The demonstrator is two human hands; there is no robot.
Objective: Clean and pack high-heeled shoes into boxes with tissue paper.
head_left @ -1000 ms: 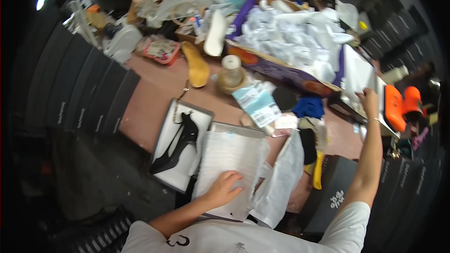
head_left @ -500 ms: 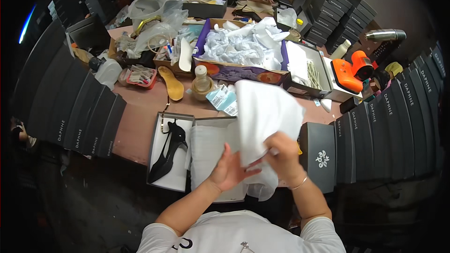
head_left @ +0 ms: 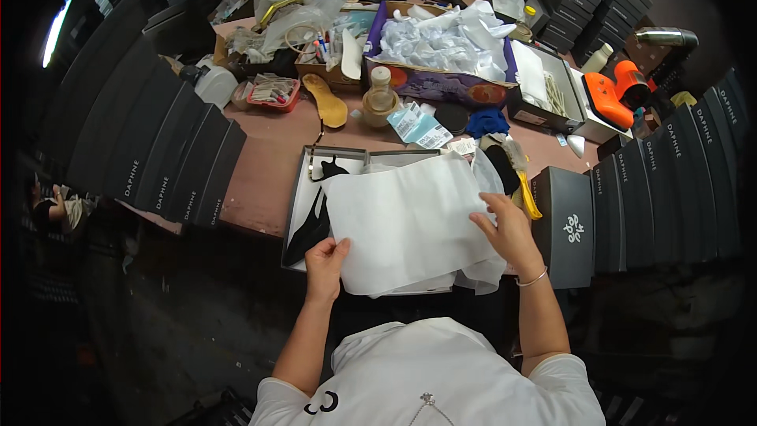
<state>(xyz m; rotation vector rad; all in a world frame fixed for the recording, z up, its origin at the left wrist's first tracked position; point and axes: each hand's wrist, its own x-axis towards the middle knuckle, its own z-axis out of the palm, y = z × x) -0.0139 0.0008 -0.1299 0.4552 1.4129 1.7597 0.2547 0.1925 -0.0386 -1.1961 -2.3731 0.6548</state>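
Note:
A white sheet of paper [head_left: 410,217] lies spread over the right part of an opened shoe box [head_left: 402,158]. My left hand [head_left: 324,267] pinches the sheet's lower left edge between thumb and fingers. Beside the sheet's right edge, my right hand [head_left: 511,235] has its thumb and fingers apart and grips nothing. A black heeled shoe [head_left: 308,230] lies on its side in the box's left part [head_left: 291,203], partly covered by the sheet. Thin crumpled tissue [head_left: 482,278] sticks out from under the sheet at the lower right.
Stacked dark shoe boxes line the left [head_left: 162,142] and right [head_left: 670,189]. A grey box [head_left: 569,229] stands close to my right hand, near a yellow-handled tool [head_left: 530,196]. Behind are an insole [head_left: 326,101], a bottle [head_left: 380,95] and a purple carton [head_left: 438,88] of crumpled paper. Someone sits opposite.
The white sheet has come down from the air and is spread over the box. My left hand has shifted left to its edge; my right hand has let go of it. The view has shifted.

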